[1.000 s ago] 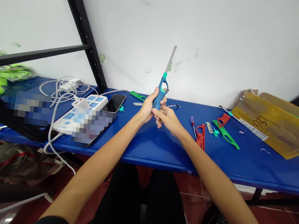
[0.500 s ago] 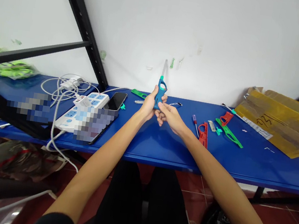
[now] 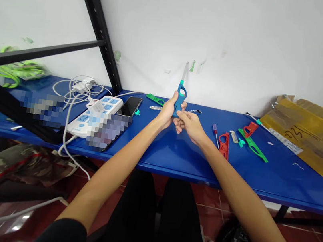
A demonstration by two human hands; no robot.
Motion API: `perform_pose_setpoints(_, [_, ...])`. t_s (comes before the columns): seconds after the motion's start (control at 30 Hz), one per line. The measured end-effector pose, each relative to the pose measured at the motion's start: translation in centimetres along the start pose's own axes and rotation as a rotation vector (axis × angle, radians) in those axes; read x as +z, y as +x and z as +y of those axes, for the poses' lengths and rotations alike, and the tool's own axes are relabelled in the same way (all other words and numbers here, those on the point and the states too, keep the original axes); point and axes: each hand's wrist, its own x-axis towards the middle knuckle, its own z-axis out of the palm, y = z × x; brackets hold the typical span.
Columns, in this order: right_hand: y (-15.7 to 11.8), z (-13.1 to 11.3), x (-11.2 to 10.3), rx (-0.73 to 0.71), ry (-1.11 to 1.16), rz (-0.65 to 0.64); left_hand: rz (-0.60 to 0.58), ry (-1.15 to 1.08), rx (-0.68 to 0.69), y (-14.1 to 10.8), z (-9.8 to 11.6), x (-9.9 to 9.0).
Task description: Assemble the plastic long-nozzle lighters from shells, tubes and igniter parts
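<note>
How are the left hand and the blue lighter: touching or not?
Touching: the head view shows the left hand curled around the blue lighter, thumb and fingers on opposite sides.

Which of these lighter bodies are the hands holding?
The blue lighter, its metal tube pointing up; the red pieces and green pieces lie unheld.

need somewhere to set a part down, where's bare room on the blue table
Free: front middle of the blue table, between left forearm and red piece; also front right, before the cardboard box. Crowded: left, with power strip and black phone; and around the screwdriver and green piece.
</note>
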Motion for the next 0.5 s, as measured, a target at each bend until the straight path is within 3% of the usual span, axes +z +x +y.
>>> perform_pose_setpoints(0.5, [-0.01, 0.19, -0.13, 0.045, -0.016, 0.001, 0.034, -0.018, -0.029, -0.24, -0.05, 0.24])
